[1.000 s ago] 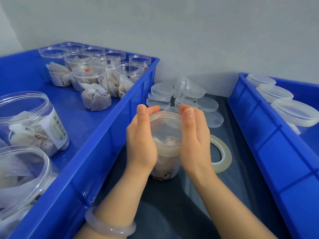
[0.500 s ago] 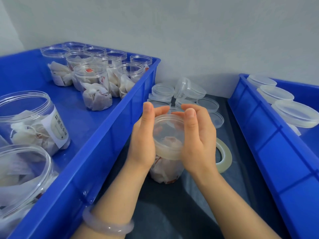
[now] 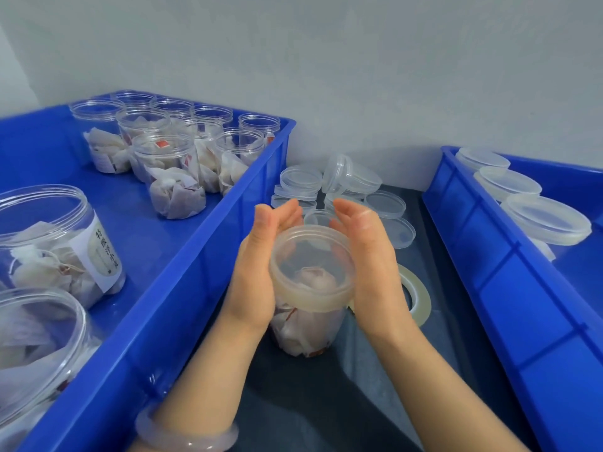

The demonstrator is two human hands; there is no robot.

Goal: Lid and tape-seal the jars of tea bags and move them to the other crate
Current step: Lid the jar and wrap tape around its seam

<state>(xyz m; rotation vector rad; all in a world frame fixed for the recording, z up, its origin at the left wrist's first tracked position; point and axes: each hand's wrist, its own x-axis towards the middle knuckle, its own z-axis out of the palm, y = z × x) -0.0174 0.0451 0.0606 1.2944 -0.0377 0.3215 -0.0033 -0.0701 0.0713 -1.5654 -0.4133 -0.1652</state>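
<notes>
A small clear jar of tea bags [image 3: 306, 331] is tilted toward me over the dark surface between two blue crates. A translucent lid [image 3: 313, 269] sits on its mouth. My left hand [image 3: 257, 265] cups the lid's left side and my right hand [image 3: 375, 265] cups its right side, fingers curving round behind it. A roll of clear tape [image 3: 421, 298] lies flat just right of my right hand. The jar's base is partly hidden by my wrists.
The left crate [image 3: 195, 282] holds several open jars of tea bags [image 3: 169, 171] and two larger jars [image 3: 49, 239]. Loose lids [image 3: 385, 203] are piled by the wall. The right crate [image 3: 489, 256] holds lidded jars [image 3: 545, 220].
The jar has come up and tipped toward me. My thumbs have left the top of the lid and both hands now clasp its sides.
</notes>
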